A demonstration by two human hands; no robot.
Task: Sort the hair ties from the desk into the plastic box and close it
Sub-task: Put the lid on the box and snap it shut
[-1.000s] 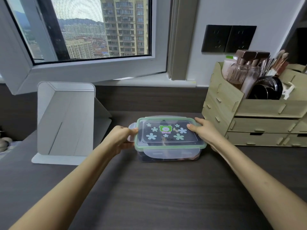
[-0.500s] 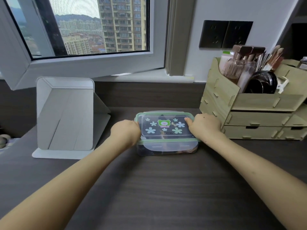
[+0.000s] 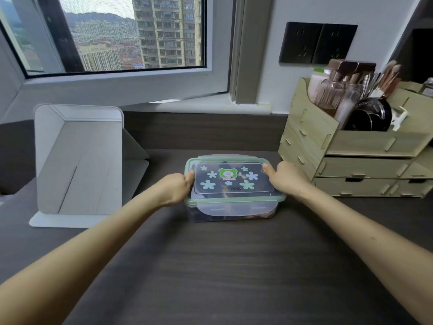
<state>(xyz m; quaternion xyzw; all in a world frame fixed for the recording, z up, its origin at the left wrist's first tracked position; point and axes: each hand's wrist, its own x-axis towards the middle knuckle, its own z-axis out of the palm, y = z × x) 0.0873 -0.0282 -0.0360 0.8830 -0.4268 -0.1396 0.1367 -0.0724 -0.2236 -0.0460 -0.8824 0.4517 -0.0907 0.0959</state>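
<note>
The clear plastic box stands on the dark desk with its green-rimmed lid on top, printed with flowers and a small bear. Dark hair ties show dimly through the lid and the front wall. My left hand clasps the box's left end, thumb on the lid's rim. At the right end, my right hand grips the same way, thumb on the lid's far right corner. The front latch flap hangs down over the front wall.
A white folding stand sits left of the box. A wooden drawer organiser with brushes and cosmetics stands close on the right. The window ledge runs along the back.
Both hands shifted from pressing on top of the lid's ends to gripping the box's sides. The side latches, out earlier, are now under my hands.
</note>
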